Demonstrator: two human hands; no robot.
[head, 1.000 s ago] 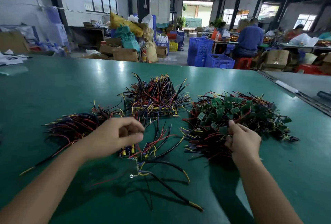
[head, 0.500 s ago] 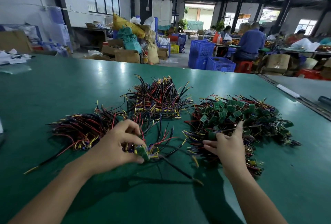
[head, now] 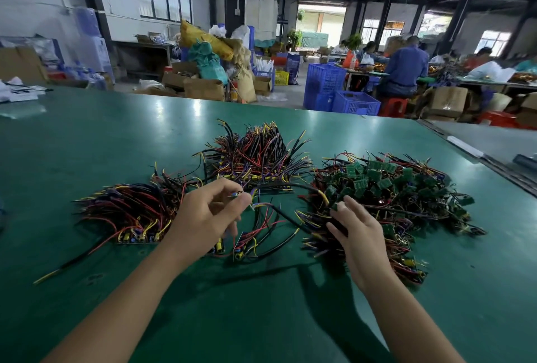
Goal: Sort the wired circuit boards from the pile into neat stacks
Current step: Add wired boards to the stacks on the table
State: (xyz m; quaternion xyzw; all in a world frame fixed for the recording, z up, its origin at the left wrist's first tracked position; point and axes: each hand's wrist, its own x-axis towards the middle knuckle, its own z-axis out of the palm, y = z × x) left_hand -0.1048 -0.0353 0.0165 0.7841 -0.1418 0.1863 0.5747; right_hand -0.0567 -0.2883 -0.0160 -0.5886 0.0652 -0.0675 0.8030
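Note:
A tangled pile of green wired circuit boards (head: 389,188) lies on the right of the green table (head: 87,145). Two neater stacks of wired boards lie apart from it: one at the left (head: 130,211), one at the back middle (head: 258,156). My left hand (head: 206,217) pinches a small wired board (head: 236,194) between thumb and fingers, lifted above the table, its black wires trailing toward the pile. My right hand (head: 357,226) rests on the near left edge of the pile, fingers spread among the wires. A few loose wired boards (head: 247,246) lie between my hands.
A metal rail (head: 494,165) runs along the table's right side. Blue plastic crates (head: 340,95), cardboard boxes (head: 203,86) and sacks stand beyond the far edge. People sit at other tables at the back right. Papers (head: 17,92) lie at the far left.
My left hand has lifted the wired board off the table and raised it toward the back stack. My right hand has shifted right and settled onto the pile's near edge.

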